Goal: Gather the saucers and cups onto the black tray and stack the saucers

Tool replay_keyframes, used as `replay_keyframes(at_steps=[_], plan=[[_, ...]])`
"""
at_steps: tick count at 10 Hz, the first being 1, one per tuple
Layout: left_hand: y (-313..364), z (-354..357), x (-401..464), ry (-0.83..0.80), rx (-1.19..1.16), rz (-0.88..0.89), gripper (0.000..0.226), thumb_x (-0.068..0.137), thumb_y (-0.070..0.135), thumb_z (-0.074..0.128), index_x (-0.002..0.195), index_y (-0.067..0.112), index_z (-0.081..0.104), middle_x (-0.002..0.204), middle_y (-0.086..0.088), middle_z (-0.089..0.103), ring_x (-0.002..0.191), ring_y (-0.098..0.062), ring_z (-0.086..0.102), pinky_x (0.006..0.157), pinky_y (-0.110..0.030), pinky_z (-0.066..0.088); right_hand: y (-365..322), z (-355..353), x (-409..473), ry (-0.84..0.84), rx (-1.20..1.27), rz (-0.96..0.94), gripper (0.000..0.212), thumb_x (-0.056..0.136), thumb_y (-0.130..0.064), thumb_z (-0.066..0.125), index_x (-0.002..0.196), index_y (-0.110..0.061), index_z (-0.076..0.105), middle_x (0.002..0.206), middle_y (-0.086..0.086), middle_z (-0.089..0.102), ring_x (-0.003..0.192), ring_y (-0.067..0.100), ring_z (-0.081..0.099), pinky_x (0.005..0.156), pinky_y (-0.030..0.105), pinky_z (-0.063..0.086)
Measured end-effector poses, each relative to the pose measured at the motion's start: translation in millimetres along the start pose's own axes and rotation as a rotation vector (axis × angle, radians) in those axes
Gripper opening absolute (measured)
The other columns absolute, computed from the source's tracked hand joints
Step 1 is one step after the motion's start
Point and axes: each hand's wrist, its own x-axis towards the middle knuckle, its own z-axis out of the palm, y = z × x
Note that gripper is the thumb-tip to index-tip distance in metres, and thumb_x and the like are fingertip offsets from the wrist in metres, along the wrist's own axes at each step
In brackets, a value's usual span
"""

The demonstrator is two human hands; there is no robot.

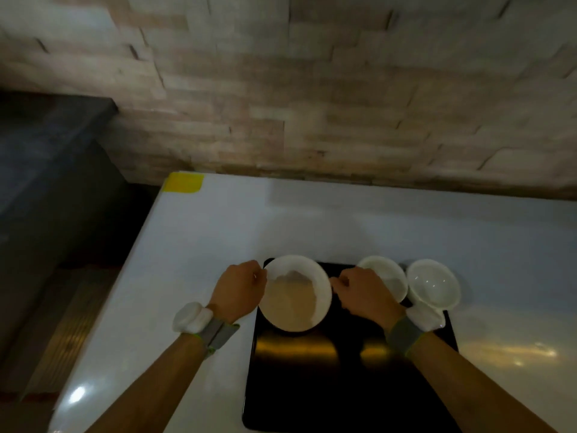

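Note:
A black tray (343, 385) lies on the white table, near its front edge. At the tray's far left corner sits a white saucer (295, 293); whether more saucers lie under it I cannot tell. My left hand (239, 292) pinches the saucer's left rim and my right hand (363, 292) touches its right rim with curled fingers. Two white cups stand at the tray's far right: one cup (388, 278) is partly behind my right hand, the other cup (434, 282) sits at the tray's corner.
The white table (312, 226) runs back to a pale brick wall (312, 104). A yellow tape patch (183, 182) marks its far left corner. Left of the table is a drop to a dark floor and a dark counter (46, 145).

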Motion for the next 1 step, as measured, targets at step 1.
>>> replay_keyframes(at_steps=[1], plan=[[27.5, -28.3, 0.4, -0.143, -0.309, -0.067, 0.036, 0.098, 0.028, 0.054, 0.072, 0.006, 0.067, 0.062, -0.002, 0.07, 0.054, -0.008, 0.065, 0.055, -0.021, 0.055, -5.0, -24.5, -11.0, 0.009, 0.249, -0.017, 0.04, 0.096, -0.037, 0.052, 0.073, -0.006, 0.064, 0.058, 0.005, 0.068, 0.054, 0.019, 0.065, 0.052, 0.024, 0.053]])
